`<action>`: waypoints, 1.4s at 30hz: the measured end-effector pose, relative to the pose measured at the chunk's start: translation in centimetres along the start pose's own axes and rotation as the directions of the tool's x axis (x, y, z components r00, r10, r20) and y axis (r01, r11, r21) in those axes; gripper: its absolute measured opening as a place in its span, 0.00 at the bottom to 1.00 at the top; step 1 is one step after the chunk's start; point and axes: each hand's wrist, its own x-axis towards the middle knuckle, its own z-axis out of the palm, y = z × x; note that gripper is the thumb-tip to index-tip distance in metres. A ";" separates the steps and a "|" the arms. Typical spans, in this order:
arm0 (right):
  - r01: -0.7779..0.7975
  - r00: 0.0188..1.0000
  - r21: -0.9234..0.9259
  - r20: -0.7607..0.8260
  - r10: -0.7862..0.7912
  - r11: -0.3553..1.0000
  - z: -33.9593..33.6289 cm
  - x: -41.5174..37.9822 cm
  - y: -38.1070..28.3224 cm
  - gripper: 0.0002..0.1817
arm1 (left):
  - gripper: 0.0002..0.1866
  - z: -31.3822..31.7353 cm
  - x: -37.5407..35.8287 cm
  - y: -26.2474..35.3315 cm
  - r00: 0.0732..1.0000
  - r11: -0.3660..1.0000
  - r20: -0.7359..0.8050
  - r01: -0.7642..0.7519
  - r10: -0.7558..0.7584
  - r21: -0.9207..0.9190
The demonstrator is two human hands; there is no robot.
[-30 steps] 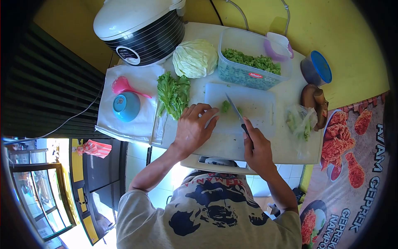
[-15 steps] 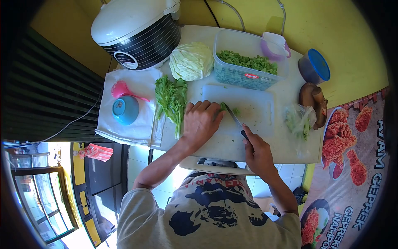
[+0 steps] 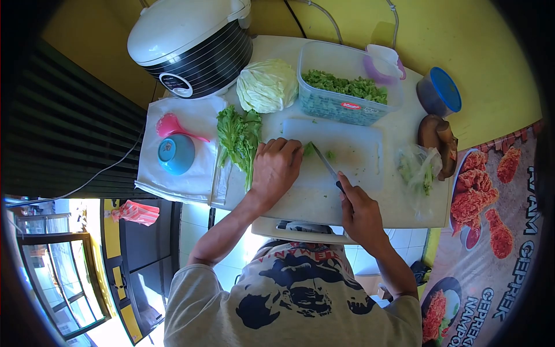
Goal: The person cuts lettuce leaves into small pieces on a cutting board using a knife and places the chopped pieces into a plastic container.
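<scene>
Gripping the knife (image 3: 325, 163), the right hand (image 3: 359, 213) angles its blade onto the board (image 3: 352, 173). Just left of the blade, the left hand (image 3: 275, 169) presses curled fingers on the greens (image 3: 312, 149). Beyond both hands sit lettuce (image 3: 238, 136), cabbage (image 3: 267, 85) and a tub (image 3: 346, 87).

The cutting board (image 3: 352, 153) looks matt white plastic; the knife (image 3: 326, 163) has a bright metal blade and dark handle. At 12 o'clock, a clear plastic tub (image 3: 341, 87) — smooth, glossy. The leafy greens (image 3: 238, 136) look crinkled; the rice cooker (image 3: 188, 43) glossy.
</scene>
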 end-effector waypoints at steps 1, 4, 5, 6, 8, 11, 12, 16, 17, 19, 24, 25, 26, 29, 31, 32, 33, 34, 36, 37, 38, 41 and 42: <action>0.014 1.000 -0.009 0.006 -0.014 1.000 0.0 0.0 -0.2 0.34 | 0.08 -0.2 0.0 0.1 1.000 1.000 0.001 0.016 -0.016 -0.013; 0.045 0.999 -0.031 0.029 -0.044 0.999 0.4 0.0 -0.9 0.36 | 0.08 -0.2 -0.3 0.1 0.998 0.994 -0.005 0.069 -0.070 -0.089; 0.049 0.998 -0.036 0.034 -0.048 0.998 0.9 -0.1 -0.8 0.36 | 0.08 -0.1 -0.4 0.0 0.996 0.989 -0.009 0.086 -0.088 -0.121; 0.053 0.998 -0.042 0.039 -0.051 0.998 1.2 -0.1 -0.7 0.36 | 0.08 -0.1 -0.4 0.0 0.996 0.989 -0.007 0.087 -0.089 -0.122; 0.066 0.997 -0.068 0.034 -0.064 0.996 1.6 -0.2 -0.8 0.37 | 0.08 -0.2 -0.6 -0.1 0.996 0.988 -0.004 0.093 -0.094 -0.122; 0.068 0.997 -0.098 0.055 -0.063 0.993 1.9 -0.4 -0.9 0.39 | 0.07 -0.4 -0.6 -0.1 0.996 0.992 0.016 0.085 -0.084 -0.088; 0.064 0.996 -0.108 0.064 -0.057 0.992 1.9 -0.5 -0.9 0.39 | 0.07 -0.3 -0.6 -0.1 0.995 0.989 0.027 0.102 -0.099 -0.108; 0.040 0.996 -0.170 0.084 -0.026 0.985 2.1 -0.8 -1.5 0.40 | 0.06 0.0 -0.6 -0.2 0.991 0.979 0.053 0.133 -0.126 -0.152; 0.032 0.996 -0.174 0.086 -0.018 0.984 2.1 -0.8 -1.6 0.40 | 0.06 0.0 -0.5 -0.3 0.991 0.979 0.055 0.132 -0.125 -0.155; 0.026 0.996 -0.186 0.091 -0.009 0.982 2.2 -0.9 -1.8 0.41 | 0.06 -0.1 -0.6 -0.3 0.992 0.977 0.048 0.126 -0.119 -0.171; 0.001 0.988 -0.237 0.148 0.035 0.971 1.7 -0.4 -3.1 0.42 | 0.06 -0.1 -0.4 -0.4 0.989 0.966 0.060 0.145 -0.135 -0.214; -0.004 0.987 -0.249 0.157 0.045 0.968 1.7 -0.2 -3.1 0.42 | 0.07 0.0 -0.5 -0.6 0.988 0.962 0.064 0.152 -0.142 -0.225; -0.010 0.985 -0.261 0.163 0.055 0.965 1.9 0.1 -3.1 0.42 | 0.07 0.1 -0.5 -0.7 0.987 0.959 0.067 0.158 -0.146 -0.236; -0.003 0.986 -0.276 0.158 0.049 0.961 2.3 1.5 -3.2 0.41 | 0.07 0.1 -0.4 -0.9 0.988 0.950 0.067 0.152 -0.139 -0.272; 0.014 0.989 -0.253 0.144 0.023 0.967 2.2 2.5 -2.9 0.40 | 0.07 0.1 -0.4 -0.9 0.988 0.947 0.072 0.151 -0.136 -0.282; 0.025 0.991 -0.228 0.135 0.006 0.973 2.1 3.0 -2.7 0.39 | 0.08 0.1 -0.4 -0.9 0.988 0.946 0.077 0.151 -0.134 -0.288; 0.039 0.992 -0.202 0.124 -0.014 0.979 2.0 3.2 -2.6 0.38 | 0.08 -0.1 -0.4 -1.0 0.988 0.944 0.099 0.140 -0.116 -0.297; 0.036 0.994 -0.173 0.103 -0.018 0.984 1.7 3.1 -2.5 0.37 | 0.08 -0.4 -0.2 -1.1 0.988 0.944 0.118 0.131 -0.099 -0.304; 0.034 0.997 -0.113 0.071 -0.026 0.993 1.0 2.6 -2.1 0.36 | 0.08 -0.9 -0.3 -1.4 0.984 0.938 0.144 0.144 -0.102 -0.316; 0.021 0.999 -0.121 0.047 -0.015 0.992 0.7 2.3 -1.9 0.35 | 0.08 -1.2 -0.3 -1.3 0.981 0.931 0.150 0.163 -0.120 -0.326; 0.007 1.000 -0.130 0.025 -0.004 0.992 0.5 1.8 -1.7 0.35 | 0.08 -1.2 -0.3 -1.2 0.978 0.924 0.157 0.184 -0.138 -0.336; -0.025 0.999 -0.155 0.031 0.030 0.988 0.2 1.0 -1.2 0.34 | 0.09 -0.9 -0.2 -1.1 0.989 0.933 0.096 0.140 -0.115 -0.331; -0.036 0.998 -0.165 0.041 0.043 0.986 0.1 0.8 -1.1 0.34 | 0.11 -0.8 0.0 -0.8 0.985 0.922 0.114 0.159 -0.126 -0.353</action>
